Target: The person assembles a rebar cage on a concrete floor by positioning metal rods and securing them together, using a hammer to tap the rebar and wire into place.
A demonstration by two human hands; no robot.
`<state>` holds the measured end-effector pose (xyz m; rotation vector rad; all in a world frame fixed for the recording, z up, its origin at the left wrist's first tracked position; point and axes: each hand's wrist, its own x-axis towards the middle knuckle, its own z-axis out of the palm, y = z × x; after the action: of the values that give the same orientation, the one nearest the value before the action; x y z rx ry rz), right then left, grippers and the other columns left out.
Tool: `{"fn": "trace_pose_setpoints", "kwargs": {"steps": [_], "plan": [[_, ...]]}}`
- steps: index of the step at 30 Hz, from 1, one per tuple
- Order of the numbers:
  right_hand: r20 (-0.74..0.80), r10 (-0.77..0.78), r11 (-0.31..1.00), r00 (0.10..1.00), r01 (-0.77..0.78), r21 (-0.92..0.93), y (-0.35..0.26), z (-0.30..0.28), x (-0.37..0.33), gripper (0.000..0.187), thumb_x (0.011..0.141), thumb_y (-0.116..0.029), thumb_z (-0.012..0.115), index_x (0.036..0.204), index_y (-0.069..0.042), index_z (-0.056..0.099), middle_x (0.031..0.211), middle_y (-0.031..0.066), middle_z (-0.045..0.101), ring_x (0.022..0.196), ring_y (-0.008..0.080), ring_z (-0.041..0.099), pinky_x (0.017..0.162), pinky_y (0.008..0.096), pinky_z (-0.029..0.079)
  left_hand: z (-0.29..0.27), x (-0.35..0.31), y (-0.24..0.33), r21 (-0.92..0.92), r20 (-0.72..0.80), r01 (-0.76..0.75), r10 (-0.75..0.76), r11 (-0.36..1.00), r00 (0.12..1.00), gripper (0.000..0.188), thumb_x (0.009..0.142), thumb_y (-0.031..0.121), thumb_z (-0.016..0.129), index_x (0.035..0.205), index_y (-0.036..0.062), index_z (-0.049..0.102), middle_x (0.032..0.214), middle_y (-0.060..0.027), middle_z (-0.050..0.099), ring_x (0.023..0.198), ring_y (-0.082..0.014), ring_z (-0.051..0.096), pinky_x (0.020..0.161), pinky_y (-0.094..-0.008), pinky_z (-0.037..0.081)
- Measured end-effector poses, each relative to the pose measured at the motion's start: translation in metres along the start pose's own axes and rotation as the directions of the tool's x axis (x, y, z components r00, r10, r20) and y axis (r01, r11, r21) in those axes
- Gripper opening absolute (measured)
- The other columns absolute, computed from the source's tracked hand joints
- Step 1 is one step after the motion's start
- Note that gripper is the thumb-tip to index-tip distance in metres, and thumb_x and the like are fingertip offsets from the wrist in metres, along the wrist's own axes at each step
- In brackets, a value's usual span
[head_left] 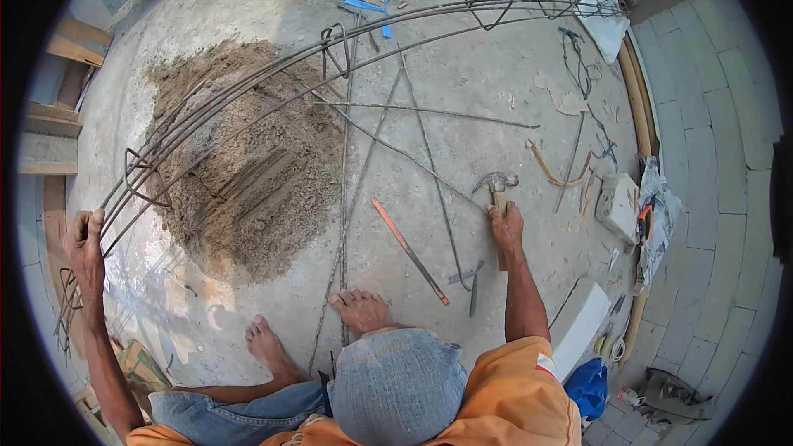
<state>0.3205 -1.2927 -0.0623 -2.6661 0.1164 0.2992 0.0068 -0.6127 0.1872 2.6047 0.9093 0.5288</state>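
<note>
On the far left, my left hand point(85, 249) is closed around the end part of a long rebar cage point(413, 11). The cage curves across the view to the upper right, its thin bars joined by bent wire stirrups point(334, 50). My right hand point(506, 225) grips the wooden handle of a claw hammer point(496, 182), whose metal head points away from me above the floor. Close to that hand lie several loose steel rods point(429, 169) crossing each other, and a dark tool with thin handles point(472, 287).
A heap of damp sand or mortar point(248, 223) lies under the cage. An orange-and-dark flat bar point(410, 252) rests near my bare feet. Along the right wall are a white block point(618, 208), a pale slab point(580, 330) and a blue bag point(587, 390). Wooden pieces point(78, 41) stand at left.
</note>
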Motion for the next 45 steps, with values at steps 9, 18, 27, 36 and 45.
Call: {"fn": "trace_pose_setpoints", "kwargs": {"steps": [9,18,27,36,45], "plan": [[-0.166,-0.098,0.981,0.981,0.123,0.149,-0.076,-0.061,-0.012,0.024,0.086,-0.018,0.062,0.080,0.004,0.053,0.068,0.0142,0.051,0.062,0.0286,0.049,0.061,0.0413,0.041,0.027,-0.032,0.034,-0.018,-0.031,-0.048,0.048,0.999,0.998,0.038,0.083,0.028,0.071,0.067,-0.0002,0.051,0.059,-0.0042,0.042,0.056,-0.0132,0.037,0.051,-0.0308,0.031],[-0.246,-0.772,0.609,0.586,0.793,-0.024,-0.276,-0.096,-0.019,0.022,0.083,-0.010,0.067,0.095,0.001,0.053,0.081,0.0165,0.049,0.069,0.0334,0.050,0.061,0.0430,0.041,0.025,-0.052,0.051,-0.046,-0.073,-0.083,0.079,0.996,0.994,0.034,0.081,0.026,0.072,0.067,0.0004,0.055,0.059,-0.0045,0.047,0.055,-0.0146,0.042,0.051,-0.0310,0.035],[-0.164,-0.959,0.254,0.233,0.959,-0.123,-0.355,-0.091,0.013,0.026,0.080,-0.012,0.069,0.097,-0.002,0.054,0.086,0.0143,0.052,0.066,0.0343,0.058,0.054,0.0418,0.048,0.025,-0.053,0.051,-0.076,-0.096,-0.079,0.072,0.994,0.993,0.035,0.081,0.028,0.072,0.067,0.0016,0.054,0.058,-0.0044,0.048,0.054,-0.0147,0.043,0.051,-0.0314,0.036],[-0.035,-0.960,0.281,0.279,0.957,-0.067,-0.384,-0.080,0.028,0.028,0.082,-0.017,0.068,0.100,0.001,0.055,0.087,0.0151,0.053,0.068,0.0335,0.060,0.058,0.0438,0.048,0.029,-0.055,0.043,-0.037,-0.078,-0.107,0.104,0.994,0.992,0.036,0.082,0.031,0.071,0.067,0.0024,0.053,0.059,-0.0042,0.046,0.055,-0.0151,0.043,0.051,-0.0318,0.035],[-0.104,-0.712,0.633,0.694,0.699,0.333,-0.353,-0.069,-0.009,0.027,0.081,-0.015,0.070,0.095,0.002,0.053,0.078,0.0101,0.053,0.064,0.0210,0.053,0.060,0.0343,0.045,0.030,-0.057,0.043,-0.035,-0.070,-0.087,0.085,0.996,0.994,0.038,0.081,0.032,0.072,0.067,0.0022,0.054,0.058,-0.0043,0.047,0.054,-0.0155,0.044,0.050,-0.0318,0.036]]}}
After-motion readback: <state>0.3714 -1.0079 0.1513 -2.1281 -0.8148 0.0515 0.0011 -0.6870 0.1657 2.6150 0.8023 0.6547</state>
